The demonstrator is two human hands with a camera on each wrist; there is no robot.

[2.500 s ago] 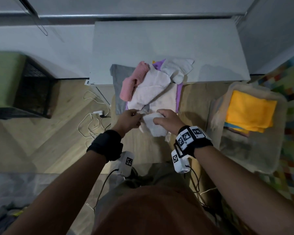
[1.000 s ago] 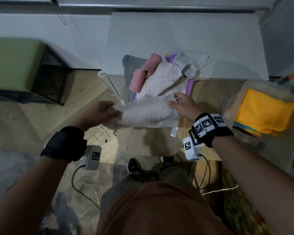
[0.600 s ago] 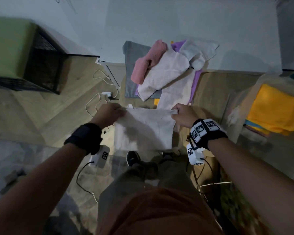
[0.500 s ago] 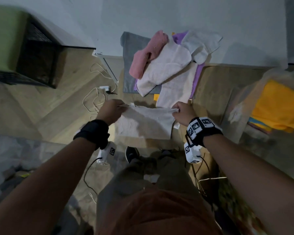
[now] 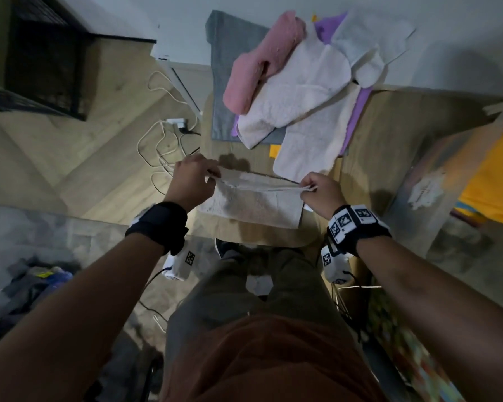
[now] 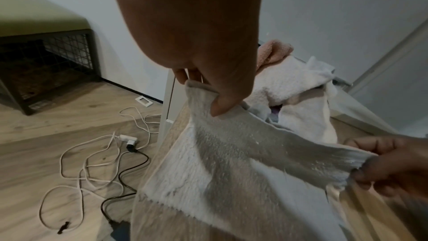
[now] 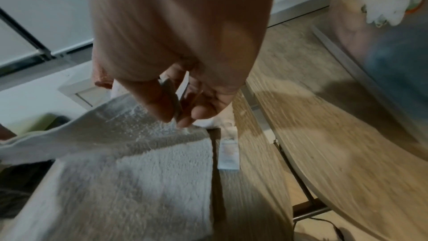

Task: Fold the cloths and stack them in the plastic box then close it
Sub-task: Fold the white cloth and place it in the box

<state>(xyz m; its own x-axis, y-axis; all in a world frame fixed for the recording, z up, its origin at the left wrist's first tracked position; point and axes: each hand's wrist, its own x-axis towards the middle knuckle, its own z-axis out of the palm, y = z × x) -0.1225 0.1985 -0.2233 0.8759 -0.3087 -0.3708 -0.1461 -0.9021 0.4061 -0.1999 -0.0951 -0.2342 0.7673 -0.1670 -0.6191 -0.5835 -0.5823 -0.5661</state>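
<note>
While the left hand (image 5: 190,181) pinches one top corner of a white fleecy cloth (image 5: 253,201) and the right hand (image 5: 321,192) pinches the other, the cloth hangs stretched between them, its lower part lying on the wooden counter (image 5: 389,134). Beyond it sits a pile of unfolded cloths (image 5: 296,82). Off to the right, the plastic box (image 5: 424,181) holds a folded yellow cloth (image 5: 494,181).

We are in a home, a lived-in room with a wood-plank floor (image 5: 79,146) and plain white walls. Left of the small wooden table (image 5: 389,134) heaped with towels (image 5: 296,91), charger cables (image 6: 97,155) sprawl across the floor, and beyond them stands a black wire-mesh cabinet (image 5: 44,59).
</note>
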